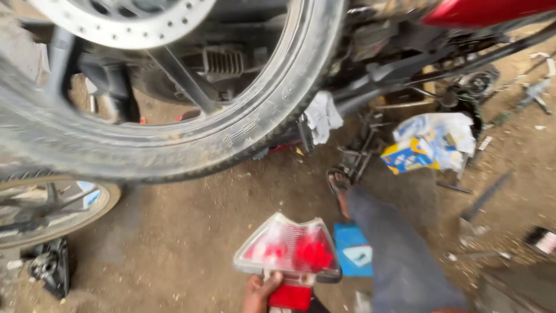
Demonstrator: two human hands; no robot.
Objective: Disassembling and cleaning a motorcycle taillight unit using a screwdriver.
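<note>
My left hand (259, 294) comes up from the bottom edge and grips a red and clear tail-light unit (288, 251) by its lower red part, with the thumb on the near face. The light is held above the dirt ground, in front of a motorcycle's large black tyre (231, 136) that fills the top left. Above the tyre, a drilled brake disc (124, 26) shows inside the wheel. My right hand is out of the picture.
My leg in grey trousers (399, 255) with a sandalled foot (339, 182) stretches to the right of the light. A blue packet (353, 250) lies beside it. A white rag (322, 116), a blue, white and yellow bag (431, 142), loose metal parts and a second wheel (52, 206) surround the spot.
</note>
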